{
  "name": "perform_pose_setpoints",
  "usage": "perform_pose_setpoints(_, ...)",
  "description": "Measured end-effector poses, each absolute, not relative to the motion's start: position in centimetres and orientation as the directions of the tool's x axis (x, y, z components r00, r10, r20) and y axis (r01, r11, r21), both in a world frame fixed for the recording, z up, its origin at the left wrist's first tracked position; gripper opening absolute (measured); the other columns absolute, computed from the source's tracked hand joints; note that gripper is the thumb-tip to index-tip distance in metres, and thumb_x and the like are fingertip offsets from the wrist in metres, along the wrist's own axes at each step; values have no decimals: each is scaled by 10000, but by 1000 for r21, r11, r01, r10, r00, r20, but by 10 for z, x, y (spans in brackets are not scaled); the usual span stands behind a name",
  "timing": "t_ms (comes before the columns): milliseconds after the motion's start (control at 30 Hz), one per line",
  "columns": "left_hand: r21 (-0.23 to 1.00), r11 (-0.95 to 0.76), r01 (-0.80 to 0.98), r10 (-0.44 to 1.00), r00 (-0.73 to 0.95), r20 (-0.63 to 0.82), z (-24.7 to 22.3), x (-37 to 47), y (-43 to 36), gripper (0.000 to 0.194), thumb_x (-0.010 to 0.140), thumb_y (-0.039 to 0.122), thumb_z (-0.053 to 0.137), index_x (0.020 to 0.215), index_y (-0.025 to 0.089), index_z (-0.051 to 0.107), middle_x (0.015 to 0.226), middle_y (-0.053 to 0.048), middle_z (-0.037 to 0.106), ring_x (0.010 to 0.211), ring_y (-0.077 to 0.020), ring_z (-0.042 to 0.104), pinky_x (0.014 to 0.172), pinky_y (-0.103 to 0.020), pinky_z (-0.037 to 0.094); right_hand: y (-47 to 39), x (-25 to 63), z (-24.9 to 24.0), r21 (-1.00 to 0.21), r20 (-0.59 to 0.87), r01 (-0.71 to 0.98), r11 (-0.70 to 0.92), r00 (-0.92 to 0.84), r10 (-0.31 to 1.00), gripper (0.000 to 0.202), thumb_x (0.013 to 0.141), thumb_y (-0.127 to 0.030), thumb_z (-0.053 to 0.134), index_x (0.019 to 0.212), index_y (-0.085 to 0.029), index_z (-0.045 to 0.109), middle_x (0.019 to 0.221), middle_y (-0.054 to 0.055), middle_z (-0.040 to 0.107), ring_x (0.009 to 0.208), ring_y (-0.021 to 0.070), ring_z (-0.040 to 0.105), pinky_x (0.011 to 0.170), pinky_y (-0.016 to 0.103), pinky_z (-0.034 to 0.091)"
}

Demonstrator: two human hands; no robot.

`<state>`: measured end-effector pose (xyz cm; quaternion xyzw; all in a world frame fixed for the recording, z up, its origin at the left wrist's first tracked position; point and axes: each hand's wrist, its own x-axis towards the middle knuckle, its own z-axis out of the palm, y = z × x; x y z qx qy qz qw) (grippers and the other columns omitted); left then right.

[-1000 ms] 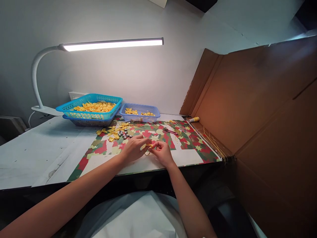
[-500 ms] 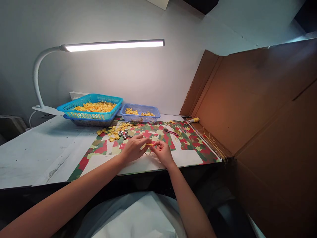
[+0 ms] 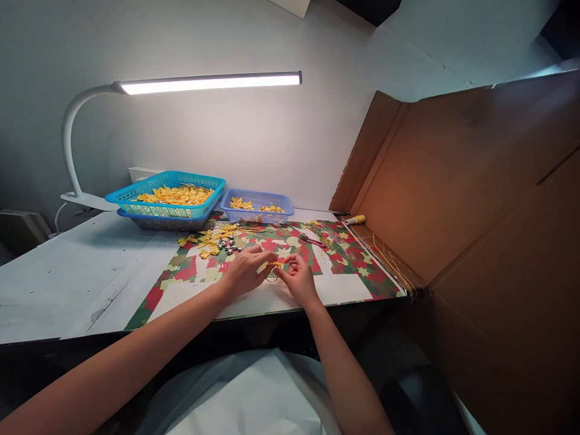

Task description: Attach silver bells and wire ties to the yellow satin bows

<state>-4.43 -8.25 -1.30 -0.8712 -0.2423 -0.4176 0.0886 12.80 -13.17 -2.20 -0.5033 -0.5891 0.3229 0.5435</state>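
My left hand (image 3: 247, 270) is closed in a pinch on a small yellow ribbon bow (image 3: 273, 264), partly hidden by the fingers. A thin gold cord loop (image 3: 272, 280) hangs beneath it. From the other side my right hand (image 3: 298, 280) pinches at the bow's right end with thumb and forefinger; exactly which bit it grips is too small to tell. Both hands are just above the near part of the patterned sheet (image 3: 181, 275). Beyond my left hand lie loose yellow bows (image 3: 208, 240) and several silver bells (image 3: 230, 245).
A turquoise basket (image 3: 167, 208) heaped with yellow bows sits on a blue one at the back left. Beside it stands a lavender basket (image 3: 260, 215) with more bows. Red-handled scissors (image 3: 312, 241) lie behind my right hand. A cardboard panel (image 3: 475, 181) walls the right side; a lamp (image 3: 208, 83) hangs overhead.
My right thumb and forefinger have parted slightly, and a little more of the yellow bow shows between the hands. Otherwise the hands stay in place.
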Motion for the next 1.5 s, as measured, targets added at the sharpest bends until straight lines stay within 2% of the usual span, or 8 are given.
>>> perform_pose_setpoints(200, 40, -873, 487, 337, 541, 771, -13, -44, -82, 68, 915, 195, 587, 892, 215, 648, 734, -3, 720, 647, -185, 577, 610, -292, 417, -132, 128, -21, -933, 296, 232, 274, 64, 953, 396, 672, -532, 745, 803, -213, 550, 520, -117, 243, 479, 99, 243, 484, 247, 174)
perform_pose_setpoints(367, 43, -868, 495, 342, 534, 773, -13, -44, -83, 98, 932, 208, 561, 884, 211, 646, 702, -9, 697, 643, -188, 574, 605, -293, 412, -131, 129, -23, -936, 288, 225, 269, 56, 956, 395, 734, -587, 652, 788, -208, 553, 520, -104, 285, 469, 99, 256, 477, 250, 193)
perform_pose_setpoints(567, 53, -867, 495, 353, 537, 766, -14, -44, -82, 80, 920, 213, 578, 891, 216, 652, 739, -11, 709, 664, -189, 588, 614, -293, 424, -131, 130, -24, -928, 299, 252, 274, 69, 952, 392, 696, -539, 724, 839, -203, 581, 520, -114, 261, 482, 103, 260, 493, 248, 182)
perform_pose_setpoints(1233, 68, -869, 489, 367, 546, 753, -14, -44, -83, 55, 904, 185, 607, 888, 215, 650, 749, -10, 726, 660, -186, 586, 620, -287, 425, -129, 129, -26, -919, 308, 280, 278, 66, 949, 359, 694, -518, 737, 711, -210, 554, 533, -93, 303, 500, 108, 283, 491, 246, 199)
perform_pose_setpoints(1500, 69, -866, 495, 373, 550, 747, -16, -44, -82, 65, 904, 204, 602, 894, 216, 665, 737, -16, 708, 662, -191, 584, 619, -291, 430, -130, 130, -24, -914, 315, 294, 281, 75, 946, 365, 696, -511, 746, 793, -218, 551, 531, -107, 280, 496, 111, 286, 494, 244, 206)
